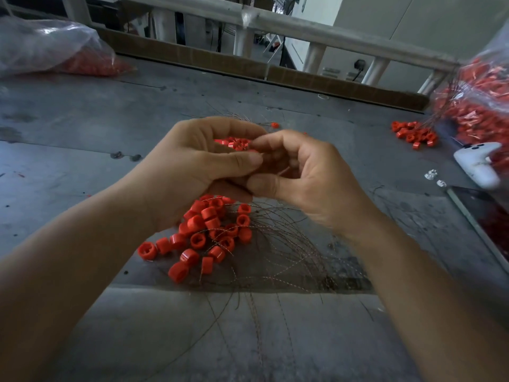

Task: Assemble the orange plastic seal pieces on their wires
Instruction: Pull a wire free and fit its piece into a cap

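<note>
- Head view, nearest: thin wires [289, 257] are fanned over the table [82, 119], tangled with a pile of orange seal pieces [209, 232].
- Above that pile, held seal pieces [238, 143] are cupped in the curled left hand [198, 161]. The right hand [308, 175] is curled against them, but what it pinches cannot be told.
- A slip is judged possible: a wire end may miss its hole, or the loops below may be snagged and dragged.
- Farther off, a small pile [410, 132] and a bag [482, 100] are seen.

Open table [82, 119] left and near; seals [209, 232] and wires [297, 257] clutter centre; bag [473, 106] and controller [479, 166] block right.
</note>
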`<state>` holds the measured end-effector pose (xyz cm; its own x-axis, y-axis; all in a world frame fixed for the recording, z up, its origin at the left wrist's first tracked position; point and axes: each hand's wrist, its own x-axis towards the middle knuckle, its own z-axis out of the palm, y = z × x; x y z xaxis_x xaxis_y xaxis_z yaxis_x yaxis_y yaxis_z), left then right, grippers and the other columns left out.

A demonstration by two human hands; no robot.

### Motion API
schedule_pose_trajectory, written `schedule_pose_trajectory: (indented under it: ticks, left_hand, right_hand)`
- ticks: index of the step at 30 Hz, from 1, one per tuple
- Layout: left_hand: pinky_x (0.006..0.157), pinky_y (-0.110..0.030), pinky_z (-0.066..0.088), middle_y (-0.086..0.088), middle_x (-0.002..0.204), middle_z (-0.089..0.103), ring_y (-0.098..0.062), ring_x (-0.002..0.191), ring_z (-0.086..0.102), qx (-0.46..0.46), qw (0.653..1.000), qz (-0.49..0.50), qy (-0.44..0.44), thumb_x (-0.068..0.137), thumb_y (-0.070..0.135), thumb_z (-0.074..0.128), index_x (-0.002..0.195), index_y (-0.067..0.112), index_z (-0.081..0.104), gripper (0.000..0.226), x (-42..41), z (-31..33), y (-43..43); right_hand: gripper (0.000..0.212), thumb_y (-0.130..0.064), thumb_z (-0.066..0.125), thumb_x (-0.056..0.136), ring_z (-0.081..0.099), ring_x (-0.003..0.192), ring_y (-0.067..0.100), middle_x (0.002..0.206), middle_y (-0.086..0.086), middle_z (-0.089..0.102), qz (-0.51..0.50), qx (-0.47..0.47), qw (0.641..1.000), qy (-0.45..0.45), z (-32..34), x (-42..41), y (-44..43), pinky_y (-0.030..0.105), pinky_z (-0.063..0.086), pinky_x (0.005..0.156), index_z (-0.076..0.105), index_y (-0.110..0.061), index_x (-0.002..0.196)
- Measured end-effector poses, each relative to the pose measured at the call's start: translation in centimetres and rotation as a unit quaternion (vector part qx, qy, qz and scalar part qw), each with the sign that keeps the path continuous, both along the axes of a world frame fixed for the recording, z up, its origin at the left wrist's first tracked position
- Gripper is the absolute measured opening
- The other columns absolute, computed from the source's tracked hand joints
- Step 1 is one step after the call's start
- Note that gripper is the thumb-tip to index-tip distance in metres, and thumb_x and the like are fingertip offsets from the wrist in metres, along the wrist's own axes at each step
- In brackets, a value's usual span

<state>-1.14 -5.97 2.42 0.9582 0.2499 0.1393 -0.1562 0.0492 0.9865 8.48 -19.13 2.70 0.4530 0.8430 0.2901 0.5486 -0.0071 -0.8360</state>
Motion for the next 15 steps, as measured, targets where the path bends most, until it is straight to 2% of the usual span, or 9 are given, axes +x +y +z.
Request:
schedule_pose_trajectory:
  ticks: [2,5,10,15]
  left_hand:
    - [0.052,-0.021,0.055,-0.008,0.073,0.071,-0.015,0.061,0.067,0.002,1.0,0.025,-0.017,0.057,0.023,0.067,0.088,0.013,0.067,0.033,0.0,0.1,0.3]
    - [0.05,-0.017,0.051,0.0,0.071,0.069,-0.009,0.06,0.063,0.002,0.998,0.04,-0.042,0.059,0.022,0.066,0.077,0.016,0.07,0.02,-0.2,0.4,0.6]
    - [0.049,-0.015,0.05,0.001,0.059,0.065,-0.006,0.052,0.061,-0.021,0.999,0.032,-0.033,0.059,0.014,0.064,0.063,0.012,0.072,0.01,-0.2,0.6,0.6]
    - [0.05,-0.013,0.05,-0.004,0.064,0.068,-0.007,0.055,0.064,-0.061,0.997,0.023,-0.029,0.065,0.008,0.055,0.06,0.01,0.071,0.016,-0.4,0.9,1.3]
  right_hand:
    - [0.029,-0.03,0.067,0.064,0.064,0.071,0.004,0.078,-0.007,0.065,0.007,-0.006,0.999,0.031,0.1,0.2,-0.1,0.018,0.051,0.066,0.059,-0.026,0.092]
    - [0.011,-0.012,0.062,0.08,0.063,0.058,0.005,0.065,-0.006,0.066,0.01,-0.011,0.999,0.046,0.2,0.4,-0.2,0.017,0.048,0.054,0.062,-0.02,0.086]
    - [0.016,-0.008,0.059,0.085,0.057,0.051,0.006,0.056,-0.01,0.061,-0.004,0.0,1.0,0.029,0.3,0.4,-0.4,0.019,0.046,0.046,0.064,-0.02,0.076]
    - [0.022,-0.005,0.062,0.083,0.054,0.051,-0.003,0.055,-0.013,0.058,-0.038,-0.003,0.998,-0.046,0.9,0.7,-0.7,0.008,0.039,0.049,0.063,-0.022,0.069]
